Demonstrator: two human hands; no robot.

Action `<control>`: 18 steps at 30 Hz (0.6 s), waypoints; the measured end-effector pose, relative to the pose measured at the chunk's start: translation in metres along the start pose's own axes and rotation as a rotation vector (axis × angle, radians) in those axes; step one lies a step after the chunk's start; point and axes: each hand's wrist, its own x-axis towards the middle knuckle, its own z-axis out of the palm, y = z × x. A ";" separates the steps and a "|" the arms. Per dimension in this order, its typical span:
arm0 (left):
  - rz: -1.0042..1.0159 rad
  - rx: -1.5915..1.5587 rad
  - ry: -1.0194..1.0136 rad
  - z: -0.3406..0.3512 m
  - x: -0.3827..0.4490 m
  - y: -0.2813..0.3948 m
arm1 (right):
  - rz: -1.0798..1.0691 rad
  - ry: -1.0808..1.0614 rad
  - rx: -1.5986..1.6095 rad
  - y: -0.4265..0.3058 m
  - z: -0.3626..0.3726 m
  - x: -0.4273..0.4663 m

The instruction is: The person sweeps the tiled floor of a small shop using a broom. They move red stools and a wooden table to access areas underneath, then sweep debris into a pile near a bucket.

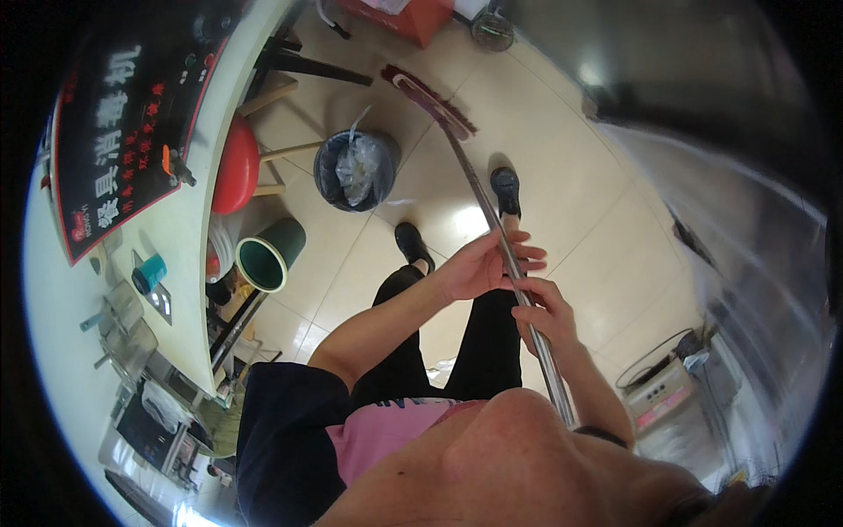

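A shiny metal handle slants from near my right shoulder down to the floor. At its far end lies a wide, dark red head with a fuzzy edge; whether it is a broom's or a mop's I cannot tell. My left hand holds the handle loosely, its fingers stretched out beneath the metal. Just nearer to my body, my right hand grips the same handle with curled fingers. The two hands almost touch. Beyond my dark shoes, the head rests on the pale tiles.
A lined bin holding a plastic bag stands left of the head. Nearby are a red stool, a green bin and a white table. A red box lies ahead; metal equipment lines the right.
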 end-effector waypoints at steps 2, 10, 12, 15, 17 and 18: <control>0.142 0.030 -0.034 -0.008 0.019 -0.002 | 0.024 0.006 0.184 -0.015 -0.013 0.010; 0.489 -0.081 0.233 0.001 0.085 0.013 | 0.510 -0.221 0.349 -0.105 -0.099 0.023; 0.543 -0.086 0.264 0.012 0.096 0.016 | 0.460 -0.316 0.226 -0.115 -0.102 0.028; 0.603 -0.070 0.278 0.028 0.101 0.026 | 0.394 -0.314 0.026 -0.130 -0.104 0.037; 0.631 -0.040 0.237 0.034 0.099 0.037 | 0.342 -0.332 -0.079 -0.133 -0.101 0.044; 0.635 0.071 0.298 0.033 0.098 0.041 | 0.319 -0.356 -0.127 -0.131 -0.098 0.047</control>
